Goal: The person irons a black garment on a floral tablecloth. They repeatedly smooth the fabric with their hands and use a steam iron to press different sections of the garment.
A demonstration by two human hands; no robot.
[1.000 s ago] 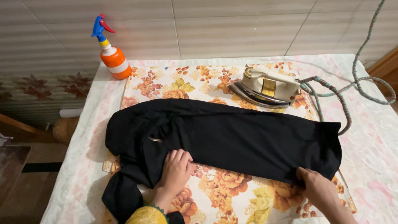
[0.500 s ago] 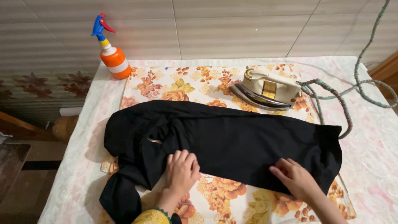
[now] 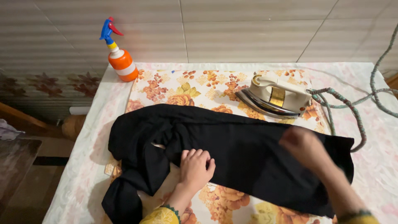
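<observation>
A black garment (image 3: 232,149) lies stretched across a floral cloth (image 3: 199,87) on the table. My left hand (image 3: 195,169) rests flat on the garment's near edge, fingers together, pressing it down. My right hand (image 3: 306,147) hovers, blurred, over the garment's right part, a little in front of a cream electric iron (image 3: 277,96). It holds nothing that I can see. The iron stands tilted on the floral cloth behind the garment, its braided cord (image 3: 352,112) trailing to the right.
An orange and white spray bottle (image 3: 121,60) with a blue trigger stands at the table's back left corner. A pale patterned tablecloth (image 3: 373,166) covers the table. A tiled wall (image 3: 248,29) rises behind. To the left the floor and dark furniture (image 3: 16,166) lie below the table edge.
My right hand left the garment's near right edge and rose up and back over the cloth toward the iron. My left hand slid slightly right along the edge. The view shifted a little.
</observation>
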